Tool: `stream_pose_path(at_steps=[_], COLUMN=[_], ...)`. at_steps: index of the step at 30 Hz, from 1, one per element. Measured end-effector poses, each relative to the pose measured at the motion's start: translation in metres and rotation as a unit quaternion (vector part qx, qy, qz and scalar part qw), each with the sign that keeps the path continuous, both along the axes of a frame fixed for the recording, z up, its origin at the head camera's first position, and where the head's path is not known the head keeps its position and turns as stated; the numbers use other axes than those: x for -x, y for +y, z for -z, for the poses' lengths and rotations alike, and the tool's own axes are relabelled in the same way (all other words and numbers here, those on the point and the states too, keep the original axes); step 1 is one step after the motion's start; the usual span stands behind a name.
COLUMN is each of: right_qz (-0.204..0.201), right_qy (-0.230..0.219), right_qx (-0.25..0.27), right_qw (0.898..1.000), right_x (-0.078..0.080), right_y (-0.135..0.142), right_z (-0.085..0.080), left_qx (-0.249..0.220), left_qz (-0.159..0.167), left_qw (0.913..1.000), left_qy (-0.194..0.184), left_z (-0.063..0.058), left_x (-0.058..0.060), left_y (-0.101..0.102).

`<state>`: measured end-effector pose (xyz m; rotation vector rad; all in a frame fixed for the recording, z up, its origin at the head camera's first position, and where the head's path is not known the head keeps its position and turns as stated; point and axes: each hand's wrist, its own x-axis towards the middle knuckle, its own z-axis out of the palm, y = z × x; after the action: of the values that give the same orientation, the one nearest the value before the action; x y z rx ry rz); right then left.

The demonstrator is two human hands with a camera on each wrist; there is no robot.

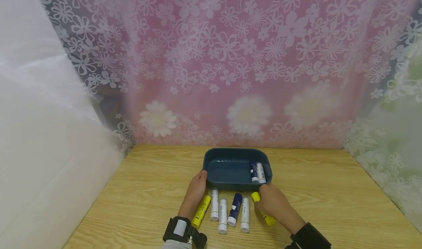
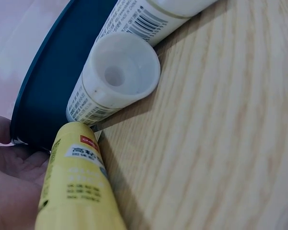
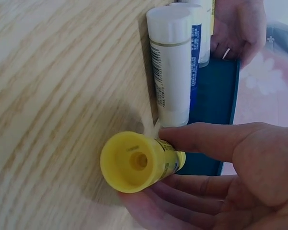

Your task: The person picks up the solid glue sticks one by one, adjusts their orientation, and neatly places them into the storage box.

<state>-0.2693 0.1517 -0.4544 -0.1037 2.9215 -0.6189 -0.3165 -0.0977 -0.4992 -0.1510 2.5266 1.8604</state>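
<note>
Right hand [image 1: 273, 202] closed in a pinch, thumb one side and fingers the other, on a yellow stick [image 3: 134, 163]; the stick slants just off the tray's near right corner, its hollow end towards the wrist camera. Cannot tell whether it touches the worktop [image 1: 155, 168]. Left hand [image 1: 196, 188] grips the tray [image 1: 227, 187] at its near left corner, thumb at the rim, fingers partly hidden. Along the tray's near edge, a loose row of glue sticks, left to right: second yellow stick [image 1: 201, 211], tilted, close by the left wrist; first white stick [image 1: 214, 205]; second white stick [image 1: 222, 216], set a little nearer the viewer; blue stick [image 1: 234, 209], leaning; third white stick [image 1: 245, 215]. Inside the tray, at its right end, another blue stick [image 1: 253, 171] and a fourth white stick [image 1: 261, 173] lie side by side. Tray sits near the worktop's back edge, centred; flowered pink sheet [image 1: 211, 58] beyond. Black band [image 1: 311, 236] on the right wrist.
</note>
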Motion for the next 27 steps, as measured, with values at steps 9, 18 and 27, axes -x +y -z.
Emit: stream_pose_path(at_steps=[9, 18, 27], right_qz=[0.001, -0.017, -0.031], right_qy=[-0.011, 0.012, 0.032], right_qx=[0.021, 0.027, 0.022], right_qw=[1.0, 0.999, 0.999], right_x=[0.0, -0.003, -0.005], right_y=[-0.001, -0.004, -0.006], right_z=[-0.006, -0.021, -0.031], left_qx=[-0.006, -0.006, 0.002], left_qz=[0.002, 0.009, 0.007], left_qw=[1.0, 0.9999, 0.9999], left_qy=[-0.003, -0.009, -0.007], left_z=[0.001, 0.001, 0.0], left_x=[0.0, 0.0, 0.001], left_y=[-0.001, -0.001, -0.001])
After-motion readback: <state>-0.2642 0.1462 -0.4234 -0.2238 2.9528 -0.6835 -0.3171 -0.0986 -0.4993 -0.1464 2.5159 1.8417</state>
